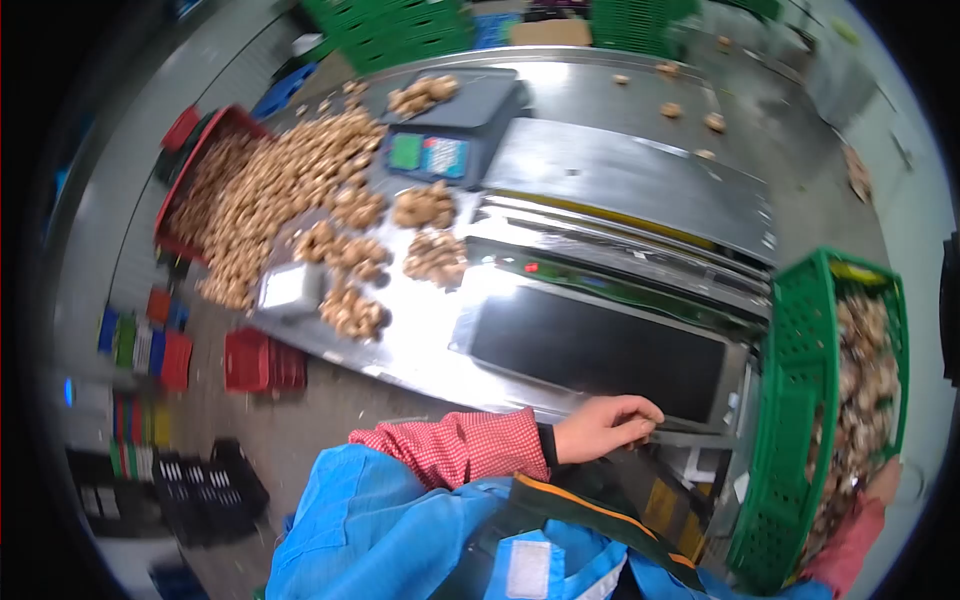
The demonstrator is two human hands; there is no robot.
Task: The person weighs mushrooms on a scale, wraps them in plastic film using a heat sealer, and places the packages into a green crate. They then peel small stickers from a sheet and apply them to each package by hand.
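My left hand [605, 427] hovers near the front edge of a wrapping machine's black plate [600, 345], fingers loosely curved and a gap showing between thumb and forefinger. Nothing shows in that gap. At far right, my right hand [882, 482] reaches over the lower end of a green crate [800, 400]; its fingers are blurred and partly hidden, and I cannot tell whether they grip anything. The crate is filled with light-brown produce packs [865, 350], some with a glossy film-like sheen. It stands tilted in my view, right beside the machine.
On the steel table, a large heap of small tan mushroom-like pieces [290, 190] spills from a red crate [168, 205]. Several smaller piles [435, 257] lie beside a digital scale [435, 150] that carries another pile. Green crates [400, 35] stand behind; a red crate [262, 360] is on the floor.
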